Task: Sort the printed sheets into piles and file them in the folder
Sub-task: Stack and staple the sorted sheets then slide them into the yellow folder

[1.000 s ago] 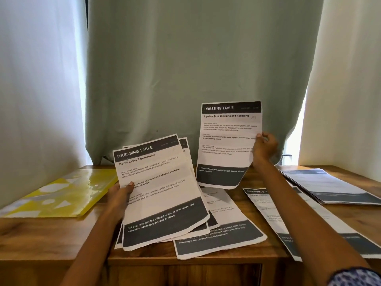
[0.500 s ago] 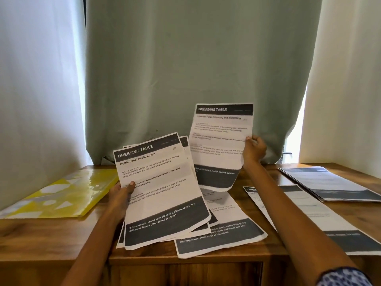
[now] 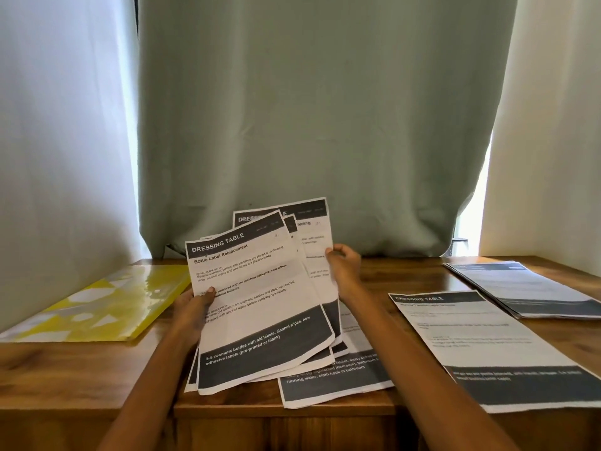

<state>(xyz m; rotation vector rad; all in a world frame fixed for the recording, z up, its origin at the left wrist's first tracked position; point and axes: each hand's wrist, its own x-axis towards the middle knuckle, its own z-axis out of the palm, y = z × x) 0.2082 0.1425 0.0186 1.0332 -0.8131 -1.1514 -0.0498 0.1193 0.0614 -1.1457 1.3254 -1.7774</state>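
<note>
Above the desk's near edge, fanned sheets [image 3: 257, 304] stand upright, long axis vertical, gripped by left hand [image 3: 195, 304] at one side, right hand [image 3: 344, 265] pinching the rearmost; yellow folder [image 3: 100, 307] lies flat, leftward, nearer the left hand.
</note>
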